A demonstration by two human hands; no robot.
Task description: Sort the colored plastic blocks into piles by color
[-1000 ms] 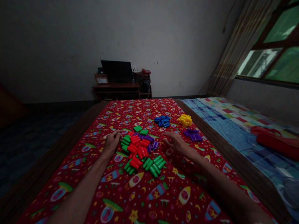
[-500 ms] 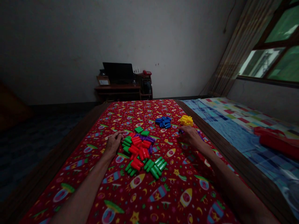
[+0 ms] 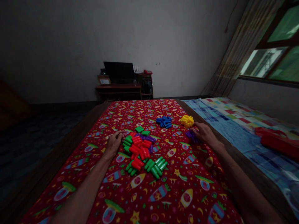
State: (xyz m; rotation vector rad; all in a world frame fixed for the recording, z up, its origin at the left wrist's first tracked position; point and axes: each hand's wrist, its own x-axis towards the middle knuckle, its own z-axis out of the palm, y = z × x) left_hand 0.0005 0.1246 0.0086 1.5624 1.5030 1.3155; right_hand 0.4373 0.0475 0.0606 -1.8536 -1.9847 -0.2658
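Observation:
My left hand (image 3: 114,143) rests on the cloth at the left edge of a mixed heap of plastic blocks, its fingers loosely bent and apart beside the green blocks (image 3: 127,142). The heap also has red blocks (image 3: 140,148) and purple blocks (image 3: 149,138). More green blocks (image 3: 156,167) lie at its near side. Farther right, my right hand (image 3: 205,134) is over a small purple pile (image 3: 191,136), fingers curled down on a purple block. The hand partly hides that pile.
A blue pile (image 3: 163,122) and a yellow pile (image 3: 187,120) lie farther back on the red patterned cloth (image 3: 149,194). To the right is a bed with a checked cover (image 3: 215,116) and a red case (image 3: 277,141). A desk with a monitor (image 3: 119,72) stands at the wall.
My right hand has moved right, away from in front of the yellow pile, and the purple pile now shows left of its fingers. My left hand has stayed put.

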